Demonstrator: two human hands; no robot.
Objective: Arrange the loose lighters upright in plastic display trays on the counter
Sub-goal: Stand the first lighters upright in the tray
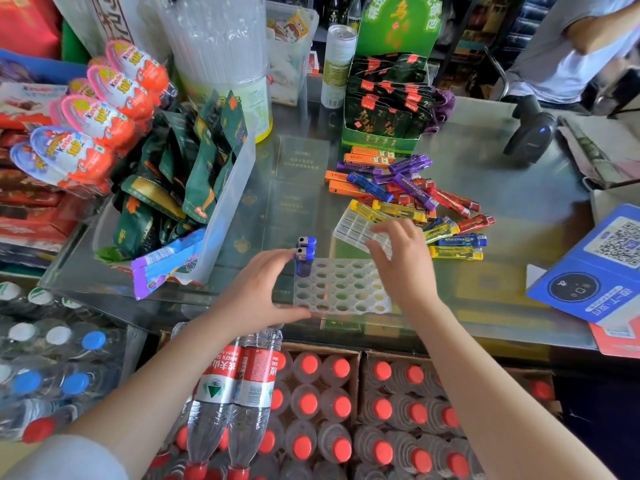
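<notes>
Two blue lighters (304,256) stand upright in tray (341,287) at centre frame, loose pile (415,199) upper right; both hands released, left hand (258,292) w/ fingertips beside lighters could topple them, right hand (403,261) hovering.

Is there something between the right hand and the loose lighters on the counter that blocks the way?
Nothing visible blocks it. The right hand hovers open over a second plastic tray lying flat just before the pile of loose lighters. The tray is low, so the hand can likely pass over it.
</notes>
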